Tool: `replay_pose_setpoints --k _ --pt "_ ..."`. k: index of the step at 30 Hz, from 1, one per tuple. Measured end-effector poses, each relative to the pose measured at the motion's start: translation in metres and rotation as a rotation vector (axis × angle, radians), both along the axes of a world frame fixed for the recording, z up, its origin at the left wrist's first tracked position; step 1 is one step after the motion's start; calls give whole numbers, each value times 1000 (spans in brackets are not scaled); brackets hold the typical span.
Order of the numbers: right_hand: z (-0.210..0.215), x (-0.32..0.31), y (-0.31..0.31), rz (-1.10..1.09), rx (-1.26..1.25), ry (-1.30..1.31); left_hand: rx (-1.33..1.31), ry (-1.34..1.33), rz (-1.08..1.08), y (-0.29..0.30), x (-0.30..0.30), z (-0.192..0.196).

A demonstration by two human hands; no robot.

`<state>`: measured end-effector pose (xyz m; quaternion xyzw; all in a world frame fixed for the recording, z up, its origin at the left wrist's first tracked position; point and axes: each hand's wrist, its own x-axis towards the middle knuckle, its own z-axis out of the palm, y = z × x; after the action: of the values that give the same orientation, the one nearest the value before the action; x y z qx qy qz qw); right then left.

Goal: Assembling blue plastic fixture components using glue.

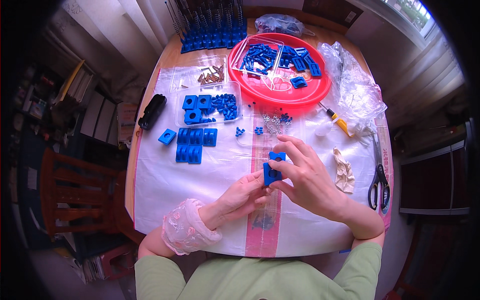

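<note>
While the fingers of the left hand (240, 196) braced a blue block (267, 177) at near centre, the right hand's (314, 181) fingers pinched it beside a second blue piece (274, 155); apparent fitting called for steady alignment next.

Cannot see whole of blue block (268, 180); partly covered by right hand (311, 179). Cannot make out exact shape of blue beads (258, 130); too small. Lose top of spring rack (212, 41) at upper edge, bottom of green shirt (260, 281) at lower. Cannot tell contents of plastic bag (279, 24); blurred, wrinkled.
</note>
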<state>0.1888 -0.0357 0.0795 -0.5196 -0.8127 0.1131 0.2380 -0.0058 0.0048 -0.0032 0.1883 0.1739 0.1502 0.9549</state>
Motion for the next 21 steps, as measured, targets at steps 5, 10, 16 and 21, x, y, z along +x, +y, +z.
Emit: replay_pose_setpoints --k 5,10,16,21 --pt "1 0 -1 3 7 -6 -19 60 39 -2 3 1" --pt "1 0 -1 -2 16 -5 -18 49 34 -2 3 4" --pt "0 1 -2 0 12 -2 4 73 34 -2 3 6" --pt "1 1 -2 16 2 8 -5 88 42 -3 5 9"
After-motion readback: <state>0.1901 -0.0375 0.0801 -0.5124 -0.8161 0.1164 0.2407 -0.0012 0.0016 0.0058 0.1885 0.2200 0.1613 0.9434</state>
